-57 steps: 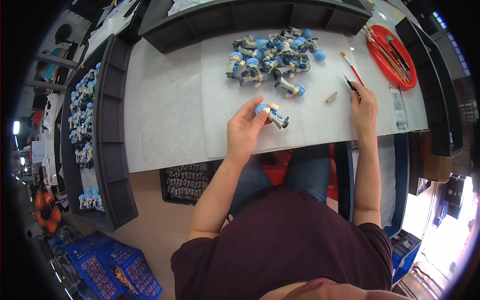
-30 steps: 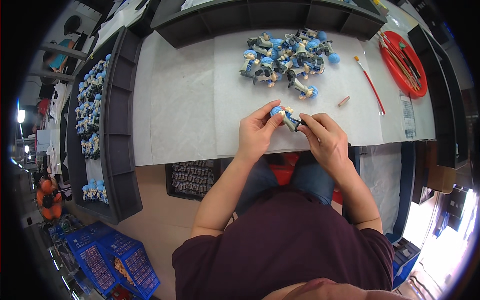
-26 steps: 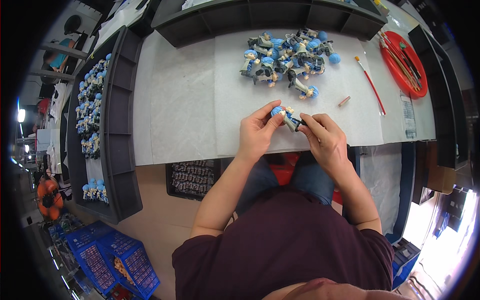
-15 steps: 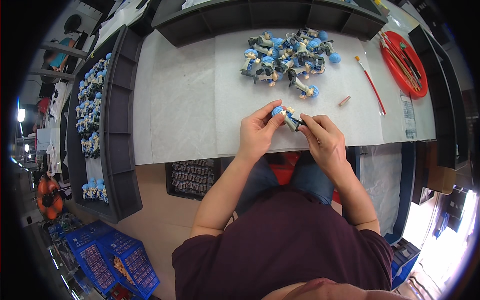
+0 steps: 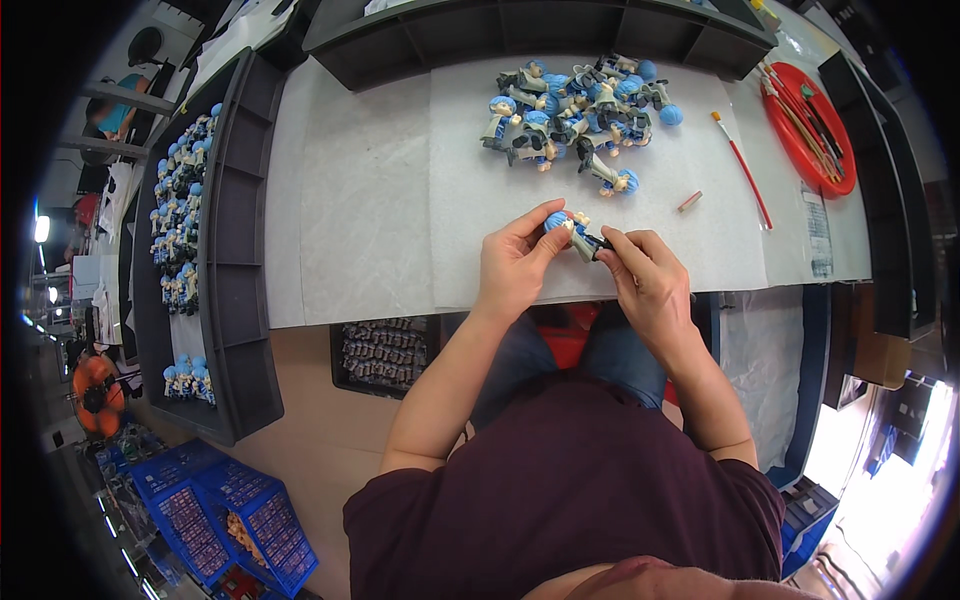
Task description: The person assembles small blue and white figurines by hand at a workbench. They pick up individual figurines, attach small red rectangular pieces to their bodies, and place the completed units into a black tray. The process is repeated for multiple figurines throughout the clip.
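Indoors, a person in a dark maroon T-shirt (image 5: 570, 490) sits at a pale worktable (image 5: 345, 200) spread with a white sheet (image 5: 480, 215), handling a small blue-haired figurine (image 5: 583, 243) on the near side of a loose pile of similar figures (image 5: 604, 97). The left hand (image 5: 515, 262) has its thumb and fingers closed around the figurine's head and upper body, tilting its feet toward the right hand (image 5: 648, 275). That hand, its thumb and fingertips pinched narrow, grips a slim dark tool (image 5: 603, 243), mostly hidden, at the figurine's lower part; whether the tip touches cannot be told. Just right of the pile's near edge lies a short pinkish stick (image 5: 690, 201); farther right of the pile are a red-handled brush (image 5: 745, 168) and a red oval tray (image 5: 848, 178) of brushes. Well left of the pile, a dark grey crate (image 5: 238, 300) holds more blue-haired figures (image 5: 182, 225); another dark crate (image 5: 540, 30) stands just beyond the pile's far side.
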